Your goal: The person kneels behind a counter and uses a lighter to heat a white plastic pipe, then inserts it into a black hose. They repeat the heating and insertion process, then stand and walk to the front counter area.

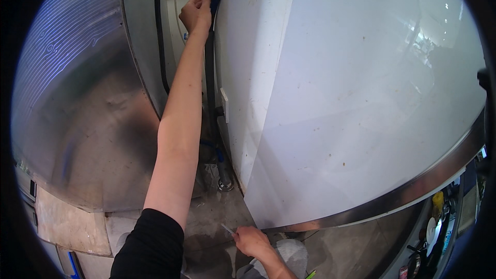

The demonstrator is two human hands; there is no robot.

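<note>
Where two large appliances stand side by side, a narrow gap runs between them; item one, the left hand (196, 13), raised high on a bare forearm with a black sleeve at the upper arm, fingers curled shut around the dark hose (210, 72) that runs down the gap along the edge of the white appliance (361, 88); the hose continues downward, past a blue section near the floor, toward a metal fitting (225, 183) at the base; item two, the right hand (250, 241), low at the lower edge, fingers pinched closed on a thin pale strip (227, 228), which juts up and left from the fingertips; item three, the steel appliance (82, 108), left of the gap, dull and smudged; item four, a second dark cable (160, 36) hanging along its rear edge; item five, grey concrete floor (212, 217), stained, beneath both hands.
</note>
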